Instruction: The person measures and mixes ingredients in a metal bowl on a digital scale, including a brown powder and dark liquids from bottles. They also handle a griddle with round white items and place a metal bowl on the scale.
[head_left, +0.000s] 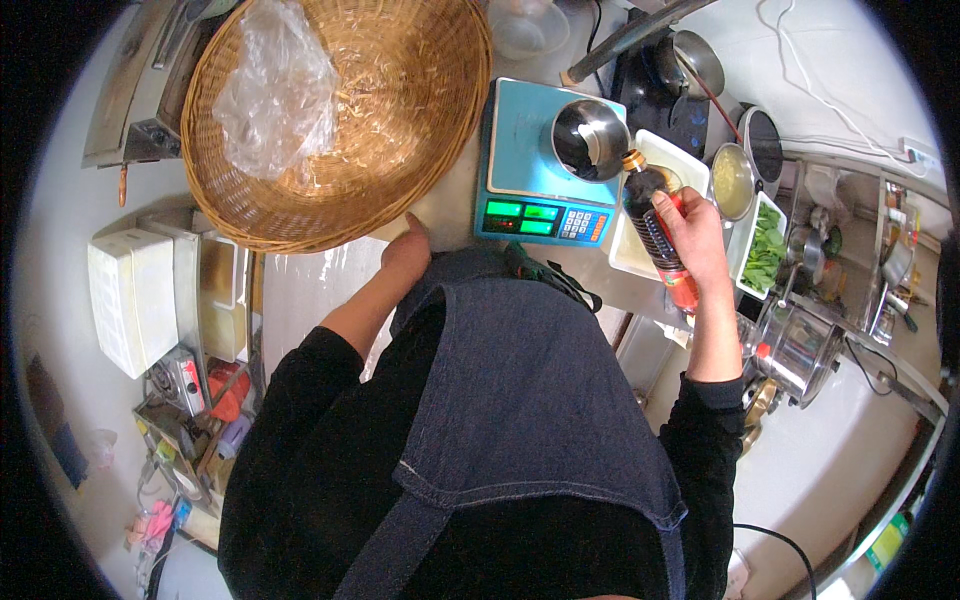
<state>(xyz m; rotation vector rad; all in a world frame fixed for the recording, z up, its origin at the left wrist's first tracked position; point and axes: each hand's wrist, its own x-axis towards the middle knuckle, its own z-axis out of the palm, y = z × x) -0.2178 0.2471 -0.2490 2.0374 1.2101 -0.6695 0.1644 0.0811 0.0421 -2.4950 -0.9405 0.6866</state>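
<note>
My right hand (691, 229) grips a dark sauce bottle (651, 214) with a red label. The bottle leans so that its gold-coloured top comes close to the rim of a stainless steel bowl (590, 120). Something dark shows inside the bowl; whether it is liquid or reflection is unclear. Under the bowl is a digital weighing scale (555, 150) with a blue platform and lit green displays. My left hand (409, 246) rests at the counter edge, between the wicker basket (405, 97) and my apron. Its fingers are partly hidden, and I see nothing held in it.
A crumpled clear plastic bag (277, 97) lies in the basket. Right of the scale stand a white tray (626, 251), a pan of yellowish food (731, 180) and a tray of green leaves (765, 244). A dark pipe (637, 37) slants above the counter; a plastic tub (529, 34) sits behind.
</note>
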